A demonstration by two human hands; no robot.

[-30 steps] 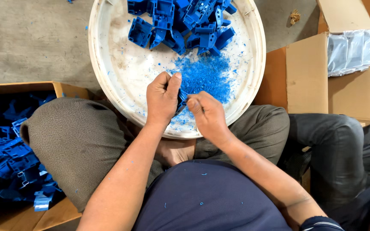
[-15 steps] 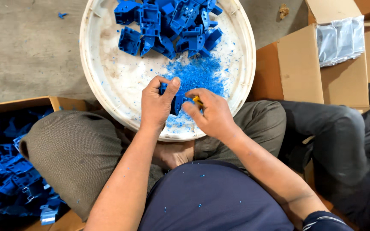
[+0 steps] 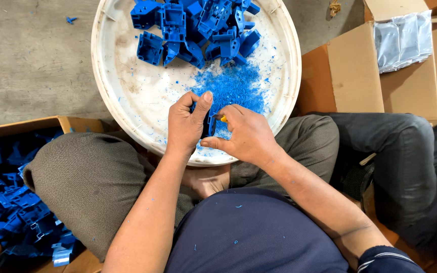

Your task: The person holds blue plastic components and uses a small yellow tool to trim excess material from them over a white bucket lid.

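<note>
The small blue plastic part [image 3: 209, 124] sits pinched between your two hands over the near rim of the white basin [image 3: 127, 96]; your left hand [image 3: 188, 124] clamps it, your right hand [image 3: 246, 136] grips a yellow-tipped tool [image 3: 223, 119] against it, just below the blue shavings [image 3: 233, 88] and the piled blue parts [image 3: 198, 30]

hands [image 3: 218, 129] gripping blue part [image 3: 209, 124], white basin [image 3: 127, 96]

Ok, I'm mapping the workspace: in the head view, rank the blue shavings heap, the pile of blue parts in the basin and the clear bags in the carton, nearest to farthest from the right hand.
1. Blue shavings heap, just beyond the right hand.
2. Pile of blue parts, at the basin's far side.
3. Clear bags, in the carton far right.
</note>
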